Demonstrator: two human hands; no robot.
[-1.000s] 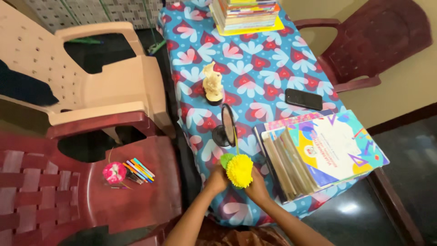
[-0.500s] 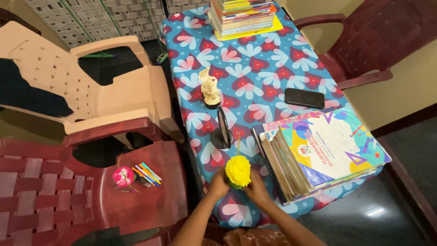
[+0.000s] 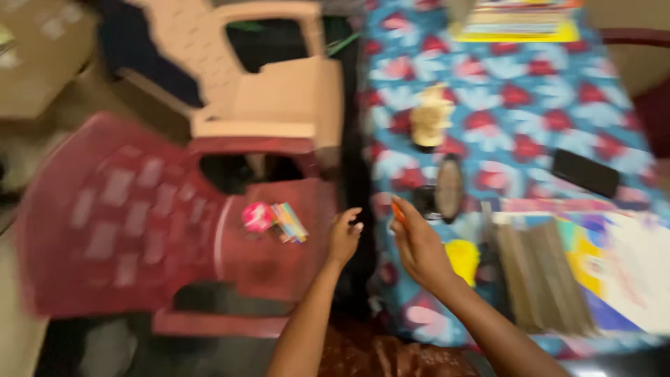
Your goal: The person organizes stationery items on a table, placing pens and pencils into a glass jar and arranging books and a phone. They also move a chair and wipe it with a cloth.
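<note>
I see the whole view smeared by blur, so fine detail is lost. Furthest from the table (image 3: 530, 98) on its left side stands a dark red chair (image 3: 125, 216), and on its seat, toward the table, lie a pink flower (image 3: 257, 216) and a bunch of coloured sticks (image 3: 289, 222) touching it. Beyond that seat, a beige chair (image 3: 279, 91) stands against the table's left edge. My left hand (image 3: 344, 236) hangs over the gap between the red seat and the table, fingers loosely spread, holding nothing. Just over the table's left edge my right hand (image 3: 419, 244) is raised, and something small and orange shows at its fingertips; whether it grips it I cannot tell. On the table just right of that hand lies the yellow flower (image 3: 463, 260), free of both hands. Behind it stand a round mirror (image 3: 447, 188) and a pale figurine (image 3: 429, 120). Further right on the table are a stack of books (image 3: 558, 279) and a black phone (image 3: 585, 173).
</note>
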